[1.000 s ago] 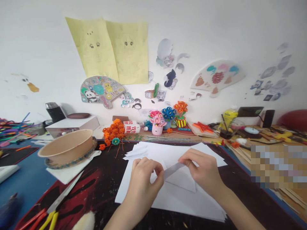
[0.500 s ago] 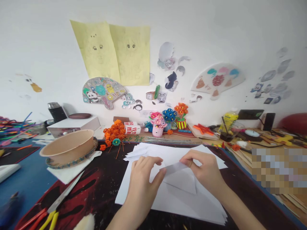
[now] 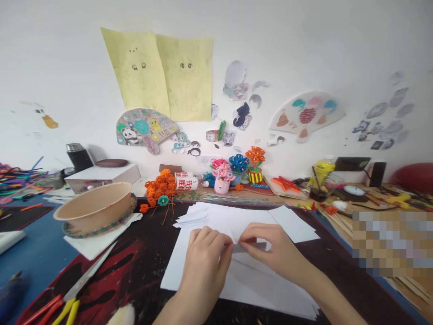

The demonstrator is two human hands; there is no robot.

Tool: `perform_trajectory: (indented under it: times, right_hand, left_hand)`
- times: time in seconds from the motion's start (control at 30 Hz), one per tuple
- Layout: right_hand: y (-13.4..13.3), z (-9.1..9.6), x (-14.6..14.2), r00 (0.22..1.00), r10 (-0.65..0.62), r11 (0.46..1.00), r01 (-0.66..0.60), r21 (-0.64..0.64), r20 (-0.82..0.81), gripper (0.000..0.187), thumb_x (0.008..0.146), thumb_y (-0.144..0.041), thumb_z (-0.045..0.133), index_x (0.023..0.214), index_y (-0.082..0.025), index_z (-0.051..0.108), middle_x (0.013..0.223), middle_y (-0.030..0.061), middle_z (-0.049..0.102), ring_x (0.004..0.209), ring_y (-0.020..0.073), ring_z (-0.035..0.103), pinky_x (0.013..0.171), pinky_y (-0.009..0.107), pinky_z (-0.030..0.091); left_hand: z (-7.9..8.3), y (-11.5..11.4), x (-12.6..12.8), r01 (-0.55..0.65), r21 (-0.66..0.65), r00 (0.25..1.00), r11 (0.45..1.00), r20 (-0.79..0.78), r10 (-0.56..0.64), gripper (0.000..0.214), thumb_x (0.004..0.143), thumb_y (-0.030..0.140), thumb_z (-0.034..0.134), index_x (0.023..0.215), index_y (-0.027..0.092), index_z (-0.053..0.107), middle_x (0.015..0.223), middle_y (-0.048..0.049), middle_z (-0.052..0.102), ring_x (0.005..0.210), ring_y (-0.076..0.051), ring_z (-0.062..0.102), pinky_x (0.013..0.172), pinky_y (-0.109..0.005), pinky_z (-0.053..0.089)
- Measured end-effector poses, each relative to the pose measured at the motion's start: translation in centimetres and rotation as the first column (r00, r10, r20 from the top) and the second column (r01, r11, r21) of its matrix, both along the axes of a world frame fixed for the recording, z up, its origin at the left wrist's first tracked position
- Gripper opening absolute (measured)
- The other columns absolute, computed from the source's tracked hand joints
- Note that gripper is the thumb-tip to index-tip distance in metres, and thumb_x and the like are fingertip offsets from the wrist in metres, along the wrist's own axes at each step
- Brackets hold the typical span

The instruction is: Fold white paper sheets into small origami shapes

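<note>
Between my two hands is a small piece of white paper (image 3: 248, 247), its upper edge turned over in a narrow strip. My left hand (image 3: 208, 255) pinches the left end of that edge between thumb and fingers. Close beside it, my right hand (image 3: 265, 241) pinches the same edge with thumb and forefinger. Part of the piece is hidden behind my fingers. Below lies a loose stack of white paper sheets (image 3: 189, 271), spread unevenly on the dark mat (image 3: 338, 271).
To the left are a beige bowl (image 3: 94, 203) and open scissors (image 3: 83, 280) with red and yellow handles. Orange pipe-cleaner flowers (image 3: 162, 185) lie behind the paper, near small flower pots (image 3: 222, 184). A yellow bottle (image 3: 323, 171) stands at the back right.
My right hand has slid left along the paper's edge, close to my left hand. The left fingers, apart before, now close on the paper.
</note>
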State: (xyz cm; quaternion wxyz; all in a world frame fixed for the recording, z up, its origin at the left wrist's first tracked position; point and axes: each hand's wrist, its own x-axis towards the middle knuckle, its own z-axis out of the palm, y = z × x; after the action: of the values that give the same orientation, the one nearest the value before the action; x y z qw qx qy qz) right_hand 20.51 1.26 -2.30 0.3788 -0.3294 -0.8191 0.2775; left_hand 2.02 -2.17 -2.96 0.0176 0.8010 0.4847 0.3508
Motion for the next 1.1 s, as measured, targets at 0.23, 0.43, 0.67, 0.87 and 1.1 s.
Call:
perform_trajectory:
  times: [0.23, 0.43, 0.67, 0.87, 1.1]
  right_hand:
    - [0.3, -0.2, 0.6, 1.000, 0.001, 0.993, -0.001, 0.119, 0.003, 0.014, 0.084, -0.016, 0.057, 0.074, -0.019, 0.066, 0.069, 0.0020, 0.065, 0.061, 0.0141, 0.057, 0.059, 0.025, 0.047]
    - [0.7, -0.2, 1.3, 0.999, -0.028, 0.991, 0.022, 0.134, 0.043, 0.015, 0.085, -0.015, 0.056, 0.074, -0.019, 0.065, 0.069, 0.0017, 0.065, 0.061, 0.0141, 0.056, 0.060, 0.026, 0.047]
    - [1.4, -0.3, 2.3, 0.995, -0.064, 0.981, 0.050, 0.189, 0.070, 0.016, 0.087, -0.019, 0.054, 0.077, -0.019, 0.066, 0.074, 0.0037, 0.068, 0.064, 0.0157, 0.061, 0.061, 0.027, 0.049]
    - [1.6, -0.2, 2.9, 0.987, -0.132, 0.966, 0.108, 0.235, 0.087, 0.017, 0.087, -0.019, 0.054, 0.074, -0.019, 0.065, 0.072, 0.0035, 0.068, 0.064, 0.0164, 0.062, 0.059, 0.026, 0.049]
    - [3.1, -1.6, 4.6, 0.939, -0.329, 0.895, 0.275, 0.351, 0.103, 0.016, 0.083, -0.016, 0.054, 0.071, -0.019, 0.064, 0.066, 0.0017, 0.065, 0.058, 0.0157, 0.059, 0.056, 0.027, 0.046]
  left_hand:
    - [0.2, 0.0, 0.0, -0.019, -0.040, 0.998, 0.999, 0.063, 0.022, 0.015, 0.085, 0.014, 0.053, 0.075, 0.021, 0.061, 0.072, 0.0002, 0.068, 0.071, -0.018, 0.059, 0.068, -0.032, 0.035]
    - [0.1, 0.3, -0.4, -0.039, -0.006, 0.999, 0.999, 0.020, 0.039, 0.014, 0.086, 0.016, 0.053, 0.077, 0.021, 0.061, 0.072, 0.0006, 0.068, 0.071, -0.018, 0.058, 0.068, -0.032, 0.034]
    - [0.5, 0.2, -0.8, -0.077, -0.035, 0.996, 0.996, 0.034, 0.078, 0.015, 0.086, 0.016, 0.053, 0.074, 0.021, 0.060, 0.072, 0.0016, 0.068, 0.071, -0.018, 0.058, 0.069, -0.033, 0.033]
    - [0.4, 0.2, -0.6, -0.077, -0.022, 0.996, 0.997, 0.031, 0.078, 0.015, 0.086, 0.016, 0.053, 0.075, 0.020, 0.061, 0.071, 0.0020, 0.067, 0.071, -0.017, 0.057, 0.069, -0.033, 0.032]
    - [0.5, 0.5, -1.0, -0.113, -0.016, 0.990, 0.993, 0.079, 0.114, 0.017, 0.086, 0.015, 0.053, 0.072, 0.020, 0.062, 0.068, 0.0021, 0.066, 0.069, -0.017, 0.055, 0.069, -0.032, 0.032]
